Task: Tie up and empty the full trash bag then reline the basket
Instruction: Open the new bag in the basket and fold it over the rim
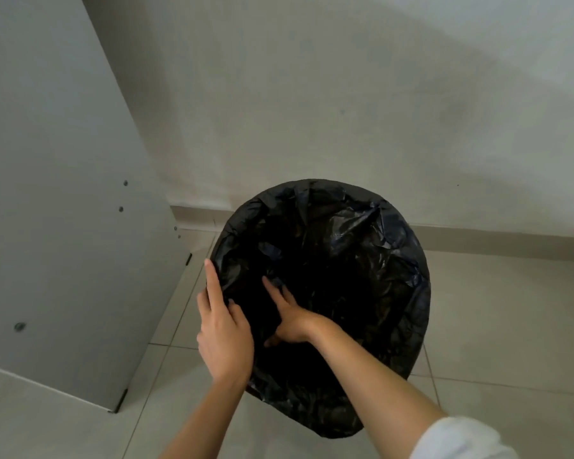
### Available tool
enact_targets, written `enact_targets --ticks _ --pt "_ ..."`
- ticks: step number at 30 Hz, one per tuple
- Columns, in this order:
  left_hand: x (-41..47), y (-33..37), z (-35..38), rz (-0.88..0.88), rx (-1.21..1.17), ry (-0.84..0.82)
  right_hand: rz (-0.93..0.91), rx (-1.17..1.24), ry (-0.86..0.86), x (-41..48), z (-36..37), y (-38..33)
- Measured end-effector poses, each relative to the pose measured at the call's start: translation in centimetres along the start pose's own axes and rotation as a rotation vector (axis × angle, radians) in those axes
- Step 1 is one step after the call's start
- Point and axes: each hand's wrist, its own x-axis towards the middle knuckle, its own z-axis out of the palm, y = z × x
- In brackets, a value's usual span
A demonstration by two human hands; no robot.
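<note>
trash bag point(362, 246), black, sits open. left hand point(224, 332) pinches its rim, likely to stop it slipping. right hand point(290, 321), grip flat open, presses inside to spread it.

no readable text, labels or signs
</note>
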Motion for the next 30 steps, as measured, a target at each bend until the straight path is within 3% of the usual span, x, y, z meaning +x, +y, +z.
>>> enact_targets --ticks 4,9,11,13,15,17,22,30 --pt "0.6 -0.4 0.0 -0.062 -0.011 0.021 -0.065 -0.182 0.134 -1.3 -1.8 1.2" --pt "0.6 0.2 0.1 -0.085 -0.042 0.018 -0.254 -0.237 0.812 -2.1 -4.4 1.5" --pt "0.3 0.4 0.1 -0.065 -0.049 0.009 -0.301 -0.331 0.905 -2.0 -5.2 1.4" --pt "-0.1 0.5 0.1 -0.050 -0.043 -0.004 -0.309 -0.601 0.858 -1.6 -5.8 1.5" --pt "-0.2 0.5 0.1 -0.037 -0.031 -0.011 -0.174 -0.844 0.731 -1.0 -6.0 2.1" --pt "-0.1 0.4 0.2 -0.034 -0.026 -0.010 -0.010 -0.907 0.641 -0.8 -6.1 2.9" --pt "0.4 0.3 0.1 -0.080 -0.024 0.003 0.150 -0.765 0.588 -1.0 -6.9 4.3" --pt "2.0 2.6 0.9 -0.224 -0.054 0.053 -0.023 -0.548 0.496 -3.7 -6.5 3.6"
